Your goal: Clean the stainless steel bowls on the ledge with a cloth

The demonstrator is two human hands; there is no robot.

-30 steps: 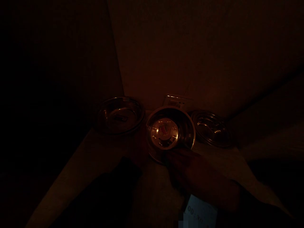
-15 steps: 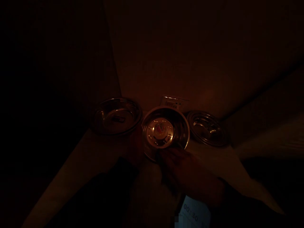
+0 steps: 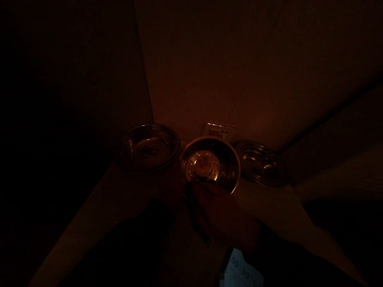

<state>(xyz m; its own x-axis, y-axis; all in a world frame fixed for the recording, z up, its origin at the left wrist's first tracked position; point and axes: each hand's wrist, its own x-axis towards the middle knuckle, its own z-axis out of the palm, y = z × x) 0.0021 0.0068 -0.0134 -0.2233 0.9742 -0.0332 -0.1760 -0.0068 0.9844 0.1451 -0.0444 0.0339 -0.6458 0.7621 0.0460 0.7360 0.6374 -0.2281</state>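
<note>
Metal bowl (image 3: 214, 161) at both hands (image 3: 220, 213), between metal dishes (image 3: 158, 143)

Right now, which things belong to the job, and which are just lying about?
Apparently in use:
- middle bowl
- left hand, beside it
- right hand, at its near rim; too dim to tell its grip

Apparently idle:
- left bowl
- right dishes
- lit screen

A shiny metal bowl (image 3: 229, 165) sits mid-table, mouth up. Inside, a round reddish label (image 3: 202, 164) marks the bottom.
</note>
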